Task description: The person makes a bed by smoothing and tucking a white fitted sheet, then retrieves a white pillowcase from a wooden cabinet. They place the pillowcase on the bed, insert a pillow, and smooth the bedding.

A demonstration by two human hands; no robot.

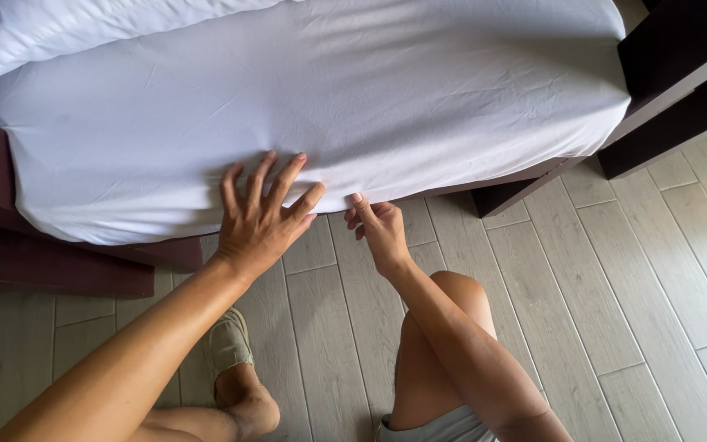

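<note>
White sheet (312, 90): left hand (259, 217) spread flat on it; right hand (380, 229) pinching its edge.

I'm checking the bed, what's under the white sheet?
The white sheet drapes to a dark bed frame, visible at its edges. The mattress itself is covered, unseen.

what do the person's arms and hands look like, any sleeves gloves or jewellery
Both arms are bare from the edge of the picture to the wrist: no sleeves show. The left hand and the right hand wear no gloves, and no rings, watch or bracelets can be seen. The fingernails look short and unpainted. Lower down, light grey shorts and a pale woven slip-on shoe are worn.
</note>
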